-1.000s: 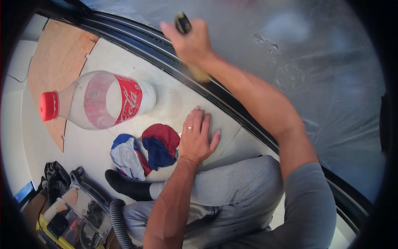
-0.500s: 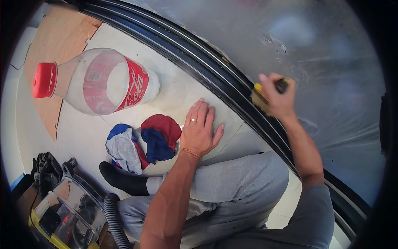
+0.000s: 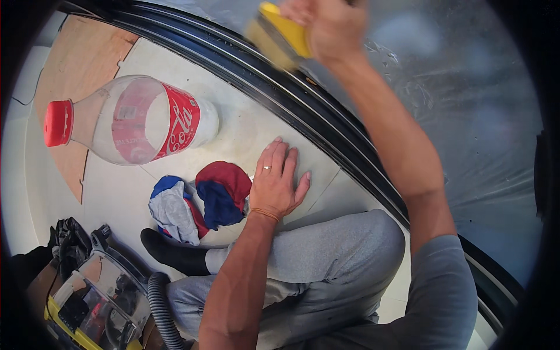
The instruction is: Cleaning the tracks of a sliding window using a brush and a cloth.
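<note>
My right hand [image 3: 332, 26] grips a yellow-handled brush [image 3: 286, 32], blurred, over the dark metal track [image 3: 227, 55] near the top of the view. Its pale bristles are at the track's grooves. My left hand [image 3: 276, 178] rests palm down on the white floor [image 3: 315, 178], fingers apart and holding nothing, with a ring on one finger. Just left of it lie two bunched cloths, one red and navy [image 3: 224, 195], the other grey, blue and red [image 3: 175, 210]. A large clear plastic bottle [image 3: 116, 119] with a red cap and label lies on its side beyond them.
A thin wooden board [image 3: 87, 52] lies at the upper left. A vacuum [image 3: 99, 286] with a ribbed hose [image 3: 163, 309] and black plastic is at the lower left. Plastic sheeting [image 3: 478, 116] spreads beyond the track on the right. My crossed legs [image 3: 326, 256] are below my hands.
My right hand with the brush went down along the track to the right, then back up to the upper middle. My left hand stayed on the floor, shifting slightly within the picture.
</note>
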{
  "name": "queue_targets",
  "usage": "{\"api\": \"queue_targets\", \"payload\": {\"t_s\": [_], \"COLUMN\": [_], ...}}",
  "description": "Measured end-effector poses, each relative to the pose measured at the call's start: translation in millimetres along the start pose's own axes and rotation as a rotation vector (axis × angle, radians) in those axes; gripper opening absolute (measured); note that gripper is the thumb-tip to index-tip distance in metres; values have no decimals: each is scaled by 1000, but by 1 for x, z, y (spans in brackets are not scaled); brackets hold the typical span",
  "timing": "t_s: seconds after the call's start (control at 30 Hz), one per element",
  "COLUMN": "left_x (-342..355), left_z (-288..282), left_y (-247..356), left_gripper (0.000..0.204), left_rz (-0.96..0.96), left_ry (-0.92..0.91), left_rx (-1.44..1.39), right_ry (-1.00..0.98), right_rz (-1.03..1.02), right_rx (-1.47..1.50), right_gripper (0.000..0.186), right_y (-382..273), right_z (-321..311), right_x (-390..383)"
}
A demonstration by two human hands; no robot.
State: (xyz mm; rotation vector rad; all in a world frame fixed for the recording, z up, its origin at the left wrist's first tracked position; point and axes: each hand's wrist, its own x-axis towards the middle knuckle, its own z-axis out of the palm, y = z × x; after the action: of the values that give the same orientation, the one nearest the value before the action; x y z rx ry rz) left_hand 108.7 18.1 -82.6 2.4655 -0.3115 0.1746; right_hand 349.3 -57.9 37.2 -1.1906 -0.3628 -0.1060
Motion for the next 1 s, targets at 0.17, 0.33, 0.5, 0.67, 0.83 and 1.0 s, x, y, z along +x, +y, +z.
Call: {"api": "queue_targets", "payload": {"t_s": [0.17, 0.33, 0.5, 0.67, 0.83, 1.0], "left_x": [-4, 2, 3, 3, 2, 0], "left_z": [1, 2, 3, 3, 2, -2], "left_y": [-4, 4, 2, 3, 1, -3], "left_gripper": [56, 57, 56, 56, 56, 57], "left_rz": [-9, 5, 10, 15, 17, 5], "left_ry": [-8, -4, -2, 1, 13, 18], "left_rx": [31, 24, 39, 37, 24, 22], "right_ry": [-32, 158, 26, 172, 97, -152], "right_rz": [179, 312, 262, -67, 102, 259], "right_rx": [-256, -428, -309, -364, 198, -5], "right_gripper": [49, 44, 38, 45, 49, 40], "right_y": [-98, -63, 16, 79, 18, -80], "right_z": [-84, -117, -49, 24, 17, -49], "right_x": [-79, -133, -58, 39, 36, -74]}}
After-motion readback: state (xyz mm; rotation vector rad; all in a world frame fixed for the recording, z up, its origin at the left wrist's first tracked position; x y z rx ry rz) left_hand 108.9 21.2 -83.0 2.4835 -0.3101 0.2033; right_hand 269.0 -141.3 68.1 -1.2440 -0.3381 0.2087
